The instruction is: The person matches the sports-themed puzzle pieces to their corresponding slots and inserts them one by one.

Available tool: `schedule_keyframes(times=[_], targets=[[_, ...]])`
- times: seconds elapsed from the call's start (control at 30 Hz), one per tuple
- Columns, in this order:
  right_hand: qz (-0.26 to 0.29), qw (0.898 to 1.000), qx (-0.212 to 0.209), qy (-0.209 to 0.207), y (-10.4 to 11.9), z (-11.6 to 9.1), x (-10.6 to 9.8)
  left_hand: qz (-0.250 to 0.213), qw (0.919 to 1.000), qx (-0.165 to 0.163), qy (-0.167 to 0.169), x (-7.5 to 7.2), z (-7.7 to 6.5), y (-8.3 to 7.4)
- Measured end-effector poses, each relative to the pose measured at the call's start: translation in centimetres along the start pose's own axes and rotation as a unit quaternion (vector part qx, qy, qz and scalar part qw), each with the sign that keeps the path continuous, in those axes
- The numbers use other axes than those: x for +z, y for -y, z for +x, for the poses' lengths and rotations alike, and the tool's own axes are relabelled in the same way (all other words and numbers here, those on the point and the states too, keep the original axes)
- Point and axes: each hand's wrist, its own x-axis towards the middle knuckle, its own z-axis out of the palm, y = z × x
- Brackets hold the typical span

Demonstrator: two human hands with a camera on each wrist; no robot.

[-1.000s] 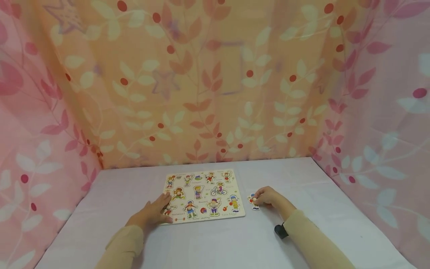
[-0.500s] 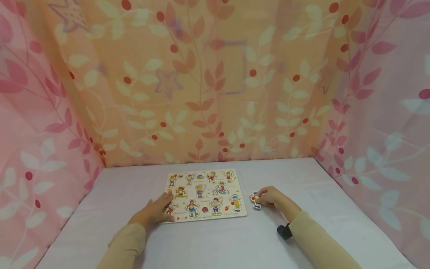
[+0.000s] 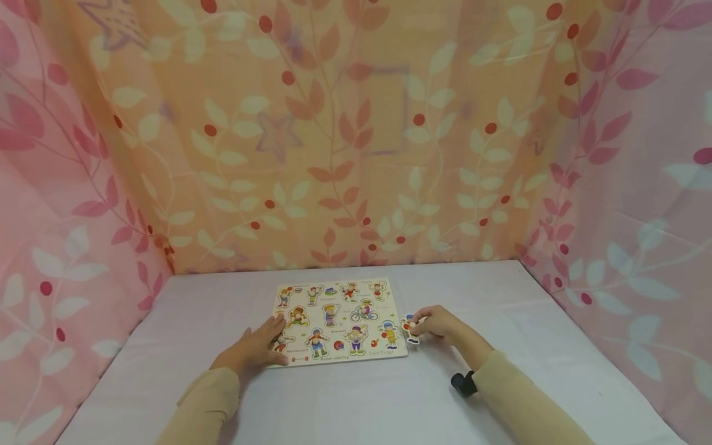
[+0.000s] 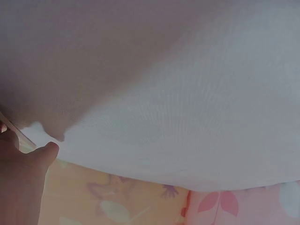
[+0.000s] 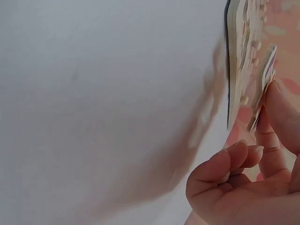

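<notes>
My right hand [image 3: 436, 321] pinches a small figure-shaped puzzle piece [image 3: 410, 330], with a blue cap and red detail, between thumb and finger. It is just off the right edge of a cream peg puzzle board [image 3: 384, 354]. In the right wrist view the piece [image 5: 262, 86] is tilted and apart from the board [image 5: 234, 61]; the other fingers curl loosely. My left hand [image 3: 257, 345] rests on the board's left edge, fingers over the top and thumb spread by the near corner. The left wrist view shows little beyond that hand [image 4: 23, 178] and its thumb.
Several cartoon sports figures with knobs sit on the board. It lies on a table under a white cloth [image 3: 334, 402]. Orange leafy fabric [image 3: 356, 123] hangs at the back, pink fabric [image 3: 628, 185] at the sides. A black device [image 3: 463, 384] is on my right wrist.
My right hand has lifted the puzzle piece and carried it left, from a spot on the cloth to right beside the board's edge. My left hand keeps its place on the board.
</notes>
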Motion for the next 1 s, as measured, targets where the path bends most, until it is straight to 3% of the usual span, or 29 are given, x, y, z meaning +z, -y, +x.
schedule_keyframes(times=[0.6, 1.0], targets=[[-0.026, 1.0, -0.002, 0.008, 1.4, 0.7, 3.3, 0.002, 1.0, 0.003, 0.002, 0.0, 0.3, 0.3], [-0.07, 0.997, 0.027, 0.001, 2.0, 1.7, 4.3, -0.001, 1.0, 0.001, 0.005, 0.0, 0.3, 0.3]])
